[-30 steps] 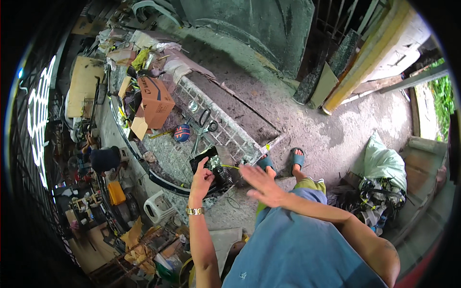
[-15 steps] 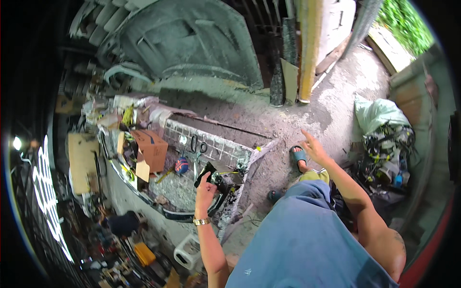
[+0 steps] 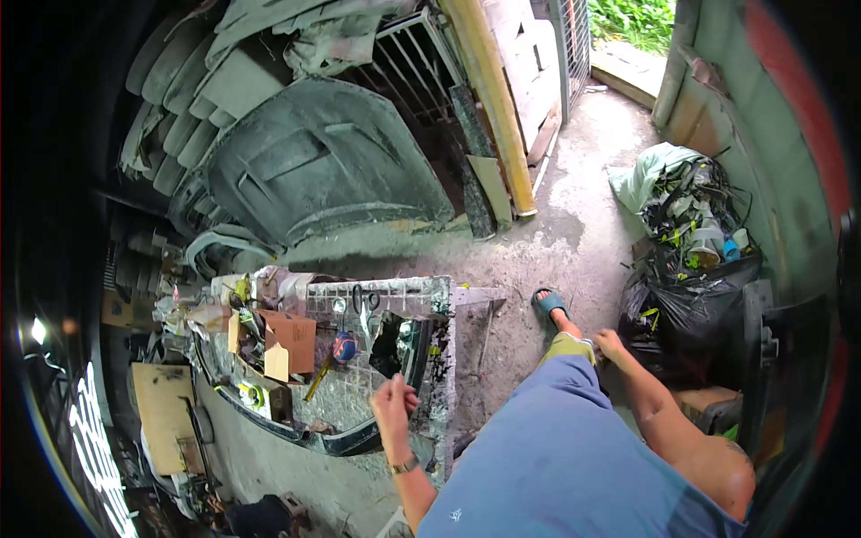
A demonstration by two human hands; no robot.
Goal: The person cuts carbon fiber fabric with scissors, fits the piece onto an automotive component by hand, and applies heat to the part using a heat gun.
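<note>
My left hand (image 3: 393, 411), with a watch at the wrist, hovers by the near right part of a paint-spattered work table (image 3: 439, 359). Its fingers are loosely bent and somewhat apart, and I see nothing in them. Just beyond it on the table lie a black sheet-like piece (image 3: 387, 343) and a long curved black trim part (image 3: 350, 439) that runs along the near edge. My right hand (image 3: 610, 346) hangs beside my right leg, fingers curled in, seemingly holding nothing. Closest to it is a bulging black rubbish bag (image 3: 686, 300).
A cardboard box (image 3: 289, 342), a blue-and-red round thing (image 3: 343, 347) and a yellow strip (image 3: 317, 382) rest on the table. A grey car hood (image 3: 327, 166) leans behind, near a yellow post (image 3: 493, 99). A sandalled foot (image 3: 549, 305) is on the concrete floor.
My view has swung, shifting the table lower in the picture. My left hand has drawn back from the black piece. My right hand has dropped, its spread fingers now curled.
</note>
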